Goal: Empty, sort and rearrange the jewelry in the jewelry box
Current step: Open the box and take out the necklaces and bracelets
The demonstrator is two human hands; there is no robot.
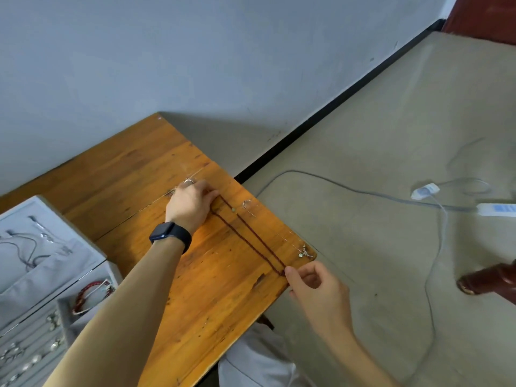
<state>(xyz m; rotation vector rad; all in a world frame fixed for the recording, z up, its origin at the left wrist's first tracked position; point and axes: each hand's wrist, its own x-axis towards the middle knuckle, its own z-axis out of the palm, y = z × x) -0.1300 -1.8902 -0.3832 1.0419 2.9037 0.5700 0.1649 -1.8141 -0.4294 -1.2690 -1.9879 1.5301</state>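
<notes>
Stretching across the wooden table (125, 169), the dark red twisted-cord necklace (251, 238) lies as two near-parallel strands, with a small pale green bead near the far end. Left hand (192, 203): fingers curled over the far end. Right hand (315, 286): thumb and forefinger pinch the near loop at the table edge. Thin silver chain (304, 251) lies just beside it. Open grey jewelry box (16, 286) sits at left, well apart.

Dark red beaded necklace (259, 239) lies stretched in two parallel strands.
</notes>
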